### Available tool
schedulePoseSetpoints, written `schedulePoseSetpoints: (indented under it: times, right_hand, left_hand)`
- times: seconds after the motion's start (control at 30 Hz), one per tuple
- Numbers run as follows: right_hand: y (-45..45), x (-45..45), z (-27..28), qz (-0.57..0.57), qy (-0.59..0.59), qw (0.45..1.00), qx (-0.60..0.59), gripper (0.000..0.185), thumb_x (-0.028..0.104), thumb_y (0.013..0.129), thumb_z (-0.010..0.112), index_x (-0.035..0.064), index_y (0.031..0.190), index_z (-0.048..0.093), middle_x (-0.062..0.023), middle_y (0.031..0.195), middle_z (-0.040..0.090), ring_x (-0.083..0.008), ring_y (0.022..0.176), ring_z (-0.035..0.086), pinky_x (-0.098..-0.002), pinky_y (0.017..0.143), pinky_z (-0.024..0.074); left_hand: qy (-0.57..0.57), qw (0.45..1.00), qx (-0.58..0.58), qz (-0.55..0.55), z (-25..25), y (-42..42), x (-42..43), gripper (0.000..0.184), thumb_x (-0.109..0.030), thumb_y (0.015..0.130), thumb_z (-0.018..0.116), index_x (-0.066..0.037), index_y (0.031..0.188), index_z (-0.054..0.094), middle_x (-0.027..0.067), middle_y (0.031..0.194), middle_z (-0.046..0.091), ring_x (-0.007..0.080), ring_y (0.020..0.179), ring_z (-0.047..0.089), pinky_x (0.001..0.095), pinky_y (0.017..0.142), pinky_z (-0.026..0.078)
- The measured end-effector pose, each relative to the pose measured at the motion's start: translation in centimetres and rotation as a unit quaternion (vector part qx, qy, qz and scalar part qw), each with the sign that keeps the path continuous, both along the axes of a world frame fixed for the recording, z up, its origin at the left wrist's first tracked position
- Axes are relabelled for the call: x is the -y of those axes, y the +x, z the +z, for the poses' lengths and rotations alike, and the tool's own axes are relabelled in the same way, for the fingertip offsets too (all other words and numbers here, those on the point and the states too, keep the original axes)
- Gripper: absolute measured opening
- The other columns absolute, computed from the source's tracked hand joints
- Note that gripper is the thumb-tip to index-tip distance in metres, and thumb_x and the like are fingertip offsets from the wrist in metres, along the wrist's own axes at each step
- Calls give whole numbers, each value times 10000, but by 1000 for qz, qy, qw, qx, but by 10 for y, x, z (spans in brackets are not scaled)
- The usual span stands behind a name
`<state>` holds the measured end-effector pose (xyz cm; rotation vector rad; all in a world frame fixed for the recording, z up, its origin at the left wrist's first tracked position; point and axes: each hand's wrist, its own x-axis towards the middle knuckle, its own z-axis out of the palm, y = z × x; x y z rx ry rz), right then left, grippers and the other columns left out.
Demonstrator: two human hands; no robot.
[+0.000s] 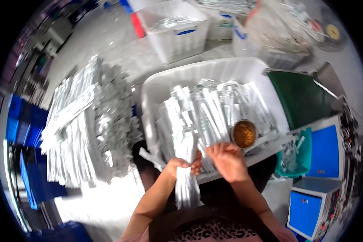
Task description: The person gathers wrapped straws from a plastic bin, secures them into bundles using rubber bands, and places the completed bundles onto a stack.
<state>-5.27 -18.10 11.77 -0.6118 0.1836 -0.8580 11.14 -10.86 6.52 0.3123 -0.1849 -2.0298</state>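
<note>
- Head view, clock read from its centre: the left hand [179,166] is at six o'clock, its fingers wrapped around the bundle [186,189] of silvery strips.
- The bundle runs from over the near side of the tub [205,66] down toward the person's lap.
- Between four and five o'clock, the right hand [229,163] is near the bundle but apart from it, fingers bent and close together — whether the tips pinch anything I cannot tell.
- At one o'clock from the right hand, the cup [234,131] of yellow bits sits among the loose strips [213,109] in the tub.
- At nine o'clock, the stack [80,125] — more strips — stands beside the tub.
- Between three and four o'clock, the basket [296,173] holds short pieces.
- At twelve o'clock, the crate [177,44] stands beyond the tub.
</note>
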Motion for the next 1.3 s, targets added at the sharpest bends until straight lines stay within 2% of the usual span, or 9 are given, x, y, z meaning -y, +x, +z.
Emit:
schedulePoseSetpoints:
  times: [0.1,0.53,0.6,0.7,0.9,1.1,1.17,1.23,1.3]
  right_hand:
    - [30,21,7,-173,-390,855,-295,283,-93,775,440,-83,1044,526,-173,1096,540,-191,956,543,-298,844,438]
    - [49,45,69,276,-621,661,-318,449,106,593,705,14,1001,541,-89,844,592,-162,731,577,-277,660,466]
    - [54,33,61,104,-339,895,-270,664,160,562,721,2,1138,430,-97,967,559,-173,800,559,-290,706,460]
    - [57,15,34,137,-21,974,-181,808,222,560,744,32,1228,331,-101,1003,524,-192,845,536,-316,740,458]
    - [73,-55,-27,223,85,943,-231,537,252,665,664,-5,1069,421,-122,870,535,-221,791,563,-335,723,484]
    - [151,-51,22,261,-355,842,-312,633,150,649,696,-34,1154,362,-117,1004,503,-186,887,504,-304,788,414]
    - [203,-41,69,254,-513,755,-319,645,175,661,677,-45,1173,351,-196,1011,537,-263,912,554,-339,779,433]
    - [269,-44,126,169,-673,652,-306,700,187,664,635,15,1251,295,-238,1081,503,-366,951,533,-389,787,439]
    - [331,-58,146,32,-780,536,-322,674,133,709,594,65,1294,265,-219,1177,439,-326,1045,479,-395,855,395]
  left_hand:
    - [-11,1000,-27,-5,1,1,-6,558,-27,590,598,3,1122,433,120,822,516,197,692,501,312,642,400]
    - [-136,967,215,-19,38,-26,-9,436,-38,602,619,59,987,436,130,725,571,182,664,572,287,631,468]
    - [-121,952,278,35,51,-21,-17,372,-89,624,625,36,937,468,84,744,565,146,684,541,260,632,443]
    - [-126,922,366,26,35,-17,-50,405,-197,684,672,3,978,478,57,790,561,120,717,524,259,674,432]
    - [-22,902,423,83,-1,-10,-108,409,-229,695,681,-1,992,518,59,897,568,121,868,520,254,764,417]
    - [23,818,411,402,36,32,-97,299,-150,699,635,6,939,550,40,805,579,97,739,539,231,643,447]
    - [30,783,511,354,80,65,-110,586,-158,663,702,21,1138,409,96,1000,535,125,843,537,261,727,444]
    - [-65,585,594,548,76,81,-110,732,-156,661,717,14,1232,292,130,1100,498,185,997,500,312,860,386]
    - [-32,557,619,553,85,86,-125,723,-146,681,691,25,1249,278,162,1099,500,210,1034,486,323,896,364]
